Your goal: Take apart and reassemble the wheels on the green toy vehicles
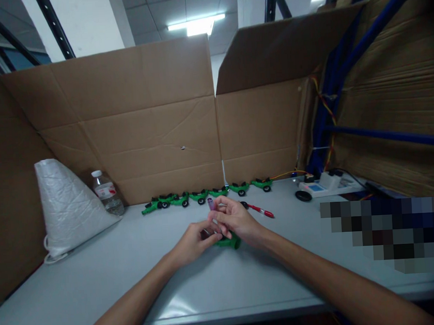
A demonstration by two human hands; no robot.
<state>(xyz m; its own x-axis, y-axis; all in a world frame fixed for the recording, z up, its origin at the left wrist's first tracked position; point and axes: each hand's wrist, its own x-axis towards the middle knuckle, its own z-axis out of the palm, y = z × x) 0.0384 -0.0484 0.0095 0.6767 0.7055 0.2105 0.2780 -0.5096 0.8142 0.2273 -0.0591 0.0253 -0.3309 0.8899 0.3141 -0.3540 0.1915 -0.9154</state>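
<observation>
Close to the middle of the table, my left hand [196, 241] has its fingers closed at a green plastic piece [234, 241] with a round, tube-like end. The fingers cover much of that piece. Just above it, the fingers of my right hand [235, 218] pinch a slim tool with a purplish clear end [210, 202], which stands roughly upright. Its lower part is hidden behind the fingers. Beyond my right hand lies a red pen-like tool [262, 210], with a dark round part [244, 204] beside it.
Several green pieces with black wheels [200, 197] line the back of the table [110, 279]. At left stand a white bag [64, 209] and a water bottle [107, 193]. A power strip [323, 185] and black disc [303, 196] are at right. Cardboard walls [146, 137] surround the table.
</observation>
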